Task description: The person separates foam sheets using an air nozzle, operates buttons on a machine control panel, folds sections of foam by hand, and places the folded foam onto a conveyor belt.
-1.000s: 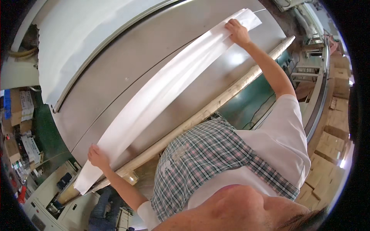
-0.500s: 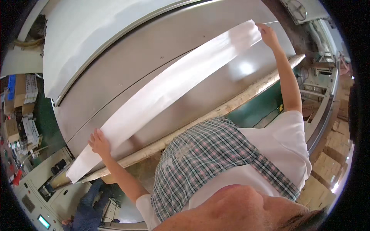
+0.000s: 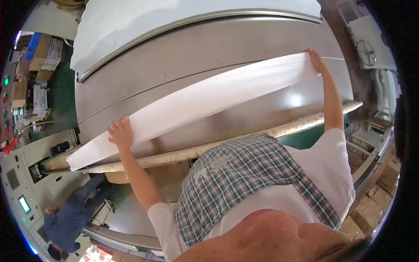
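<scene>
A long white strip, cloth or paper, I cannot tell which, lies slantwise across a smooth metal table. My left hand rests on it toward its left end, fingers spread and palm down. At the far right, my right hand closes around the strip's short end, the fingers close together; the grip's underside is hidden. The strip's left tip overhangs the table's front corner beside a control panel.
A padded, cloth-wrapped bar runs along the table's near edge. Behind it stands a large white-covered machine part. Cartons are stacked at left, above a machine panel with a lit screen. Another person bends at lower left.
The whole view has swung, so table and strip appear flatter and lower at right. My left fingers are spread wider. My right hand has come further over the strip's end.
</scene>
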Demonstrator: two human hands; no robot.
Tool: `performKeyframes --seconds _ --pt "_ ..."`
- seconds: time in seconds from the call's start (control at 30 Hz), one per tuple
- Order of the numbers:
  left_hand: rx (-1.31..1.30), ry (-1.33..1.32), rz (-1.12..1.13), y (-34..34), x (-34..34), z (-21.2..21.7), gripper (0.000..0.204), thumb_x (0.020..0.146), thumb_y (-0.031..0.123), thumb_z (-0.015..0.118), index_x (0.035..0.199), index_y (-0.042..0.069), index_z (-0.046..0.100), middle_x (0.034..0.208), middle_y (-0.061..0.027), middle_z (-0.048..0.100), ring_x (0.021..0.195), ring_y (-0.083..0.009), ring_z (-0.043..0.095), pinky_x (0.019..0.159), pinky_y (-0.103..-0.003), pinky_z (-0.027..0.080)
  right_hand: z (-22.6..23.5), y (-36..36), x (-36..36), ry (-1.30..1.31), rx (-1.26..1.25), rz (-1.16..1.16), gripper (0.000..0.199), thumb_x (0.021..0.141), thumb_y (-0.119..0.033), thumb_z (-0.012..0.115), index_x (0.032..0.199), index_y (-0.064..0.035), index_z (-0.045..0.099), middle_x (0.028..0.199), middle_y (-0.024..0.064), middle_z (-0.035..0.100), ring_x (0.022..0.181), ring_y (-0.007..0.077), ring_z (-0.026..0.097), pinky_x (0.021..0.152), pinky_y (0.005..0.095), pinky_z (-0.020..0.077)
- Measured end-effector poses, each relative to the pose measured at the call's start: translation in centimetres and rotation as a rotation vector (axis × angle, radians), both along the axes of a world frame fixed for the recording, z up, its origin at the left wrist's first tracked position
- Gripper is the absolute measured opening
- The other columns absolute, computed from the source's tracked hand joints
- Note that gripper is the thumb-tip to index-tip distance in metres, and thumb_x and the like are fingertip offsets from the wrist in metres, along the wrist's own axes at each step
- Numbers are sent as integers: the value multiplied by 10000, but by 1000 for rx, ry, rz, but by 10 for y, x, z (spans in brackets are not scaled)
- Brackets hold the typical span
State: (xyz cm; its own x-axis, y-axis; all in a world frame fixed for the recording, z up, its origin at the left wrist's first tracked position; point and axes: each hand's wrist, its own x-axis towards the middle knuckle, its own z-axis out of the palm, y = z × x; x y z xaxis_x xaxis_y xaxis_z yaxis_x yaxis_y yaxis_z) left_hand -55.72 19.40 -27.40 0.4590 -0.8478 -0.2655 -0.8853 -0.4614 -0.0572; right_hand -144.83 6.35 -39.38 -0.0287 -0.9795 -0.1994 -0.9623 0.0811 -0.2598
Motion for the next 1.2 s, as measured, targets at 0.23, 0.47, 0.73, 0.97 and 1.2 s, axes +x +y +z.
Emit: performKeyframes --seconds 0.23,0.47,0.73,0.97,1.2 --pt "-231 -112 -103 43 49 -8 450 897 342 364 1315 177 342 1391 -126 256 1294 -313 193 951 -584 212 74 50 136 -496 270 101 332 879 -230 459 1163 -67 513 1081 59 548 984 154 492 884 303 390" --pt "-342 -35 -157 105 23 -2 454 903 316 360 1326 158 330 1398 -141 236 1296 -305 199 989 -541 177 106 77 237 -717 502 311 363 834 -257 538 1140 -63 533 1087 114 562 1008 208 503 895 327 382" --pt "-605 68 -142 113 30 -21 386 905 294 363 1199 78 488 1280 -162 420 1213 -322 353 1002 -510 185 96 74 332 -866 711 403 511 778 -341 619 1186 -59 494 1084 92 550 902 170 539 660 288 471" --pt "-706 42 -182 96 22 -33 236 851 146 461 1026 49 586 1113 -83 566 1141 -224 446 1031 -431 213 120 53 417 -663 597 666 419 818 -324 536 1130 -46 511 1074 117 522 969 226 498 831 340 408" --pt "-683 -59 -246 120 41 -12 222 809 242 513 946 85 590 1073 -76 564 1105 -227 451 955 -479 279 113 85 541 -597 600 680 399 800 -260 572 1111 -15 517 1080 95 526 965 206 511 856 314 397"
